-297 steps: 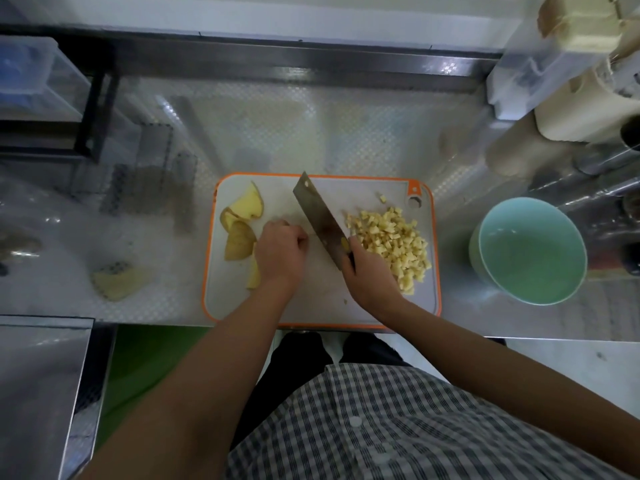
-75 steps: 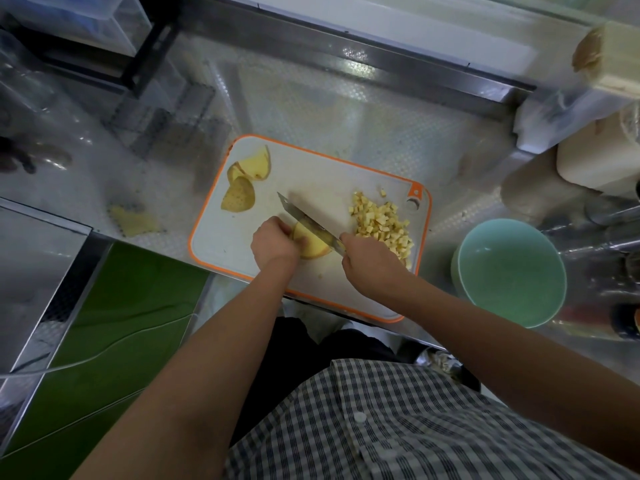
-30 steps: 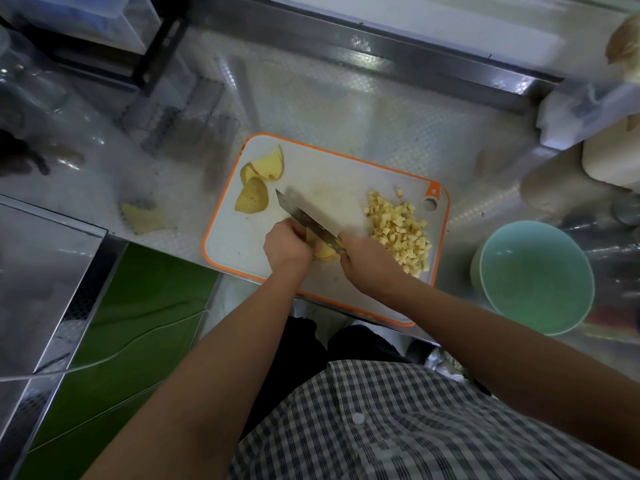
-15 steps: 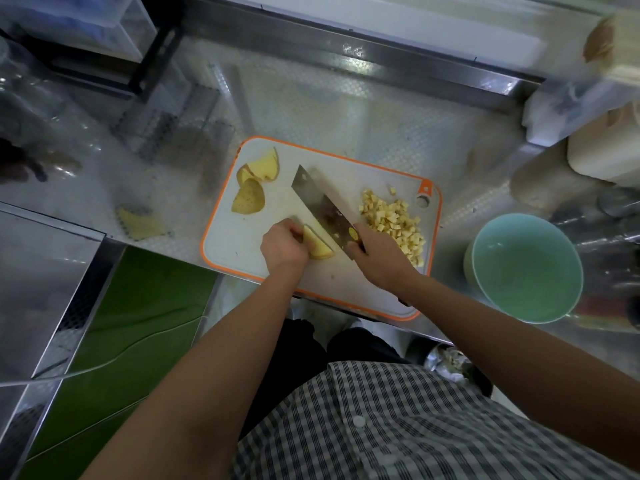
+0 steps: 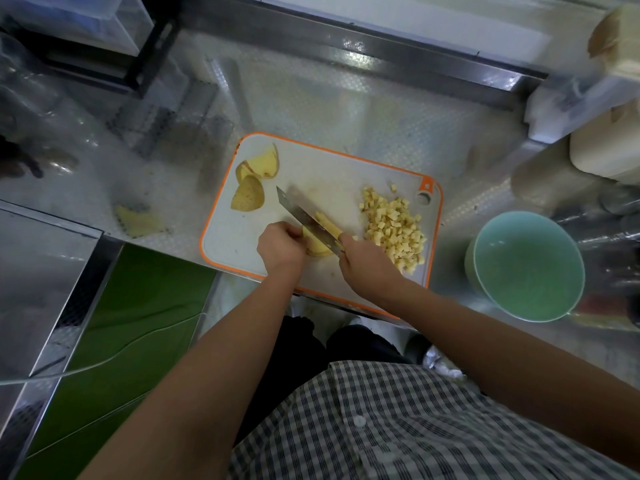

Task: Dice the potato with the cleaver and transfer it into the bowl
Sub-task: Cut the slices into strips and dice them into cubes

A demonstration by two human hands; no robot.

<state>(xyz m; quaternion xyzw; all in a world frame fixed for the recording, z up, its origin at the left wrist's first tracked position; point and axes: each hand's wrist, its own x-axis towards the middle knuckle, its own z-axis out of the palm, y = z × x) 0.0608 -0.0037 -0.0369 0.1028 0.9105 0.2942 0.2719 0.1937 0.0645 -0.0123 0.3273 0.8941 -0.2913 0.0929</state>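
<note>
I log: L hand [image 5: 278,249], fingers curled, holds yellow potato chunk [image 5: 317,250]; R hand [image 5: 367,268] grips steel cleaver [image 5: 304,218], blade on chunk; cubed potato pile [image 5: 394,233] beside, pale-green round bowl [image 5: 526,268] further right.

cleaver [image 5: 306,220] handle: wholly hidden inside the right hand [image 5: 367,265] that grips it; only the blade shows.
potato piece [image 5: 317,250]: held by the left hand [image 5: 278,245]; one end is under the curled fingers and the middle is under the blade.
left fingertips: tucked beneath the knuckles, out of sight.
cutting board [image 5: 225,237] near edge: covered in two places by the forearms.
yellowish scrap [image 5: 138,221] on the counter [image 5: 346,109]: too blurred to tell what it is.
cream containers [image 5: 602,150]: cut off by the right edge and smeared.
clear box [image 5: 86,19]: cut off by the top edge.
dark thing [image 5: 17,157] at the left edge: blurred, cannot be identified.
</note>
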